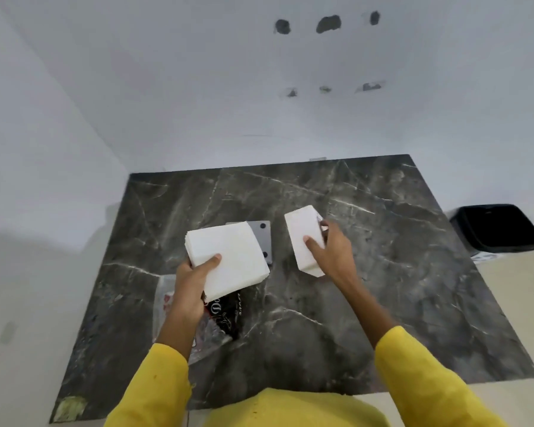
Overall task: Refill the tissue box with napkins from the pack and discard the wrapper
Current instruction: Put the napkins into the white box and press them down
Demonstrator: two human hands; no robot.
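My left hand (191,280) grips a flat stack of white napkins (232,260) by its near corner, held above the dark marble table (383,272). My right hand (332,248) holds a second, thicker white napkin stack (302,238) on its edge, its lower corner near the tabletop. Behind the left stack a grey tissue box (263,238) with two dark round spots lies on the table, mostly hidden. The clear plastic wrapper (225,318) with black and red print lies flat under my left forearm.
A black bin (497,228) stands on the floor to the right of the table. White walls close in behind and to the left. A yellowish patch (71,408) marks the table's near left corner.
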